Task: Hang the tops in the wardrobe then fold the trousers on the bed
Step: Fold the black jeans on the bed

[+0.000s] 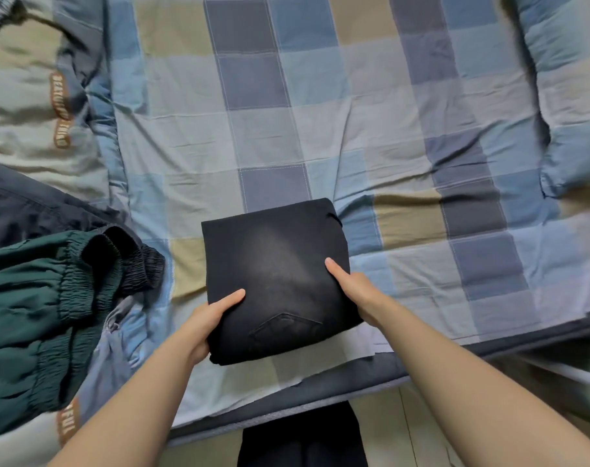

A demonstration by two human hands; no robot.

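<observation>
The folded black trousers [276, 274] lie on the bed [405, 136], near its front edge, approx. at 6 o'clock of the checked sheet. The left hand [207, 318] grips their lower-left corner, thumb on top, other fingers hidden under the fabric. The right hand [352, 288] clamps the right edge, thumb on top also. At 9 o'clock from the trousers, well apart, is a green garment [40, 311] w/ elastic waistband, partly over a dark jacket [24, 203]. At 3 o'clock, far right, a blue pillow [570, 96].
</observation>
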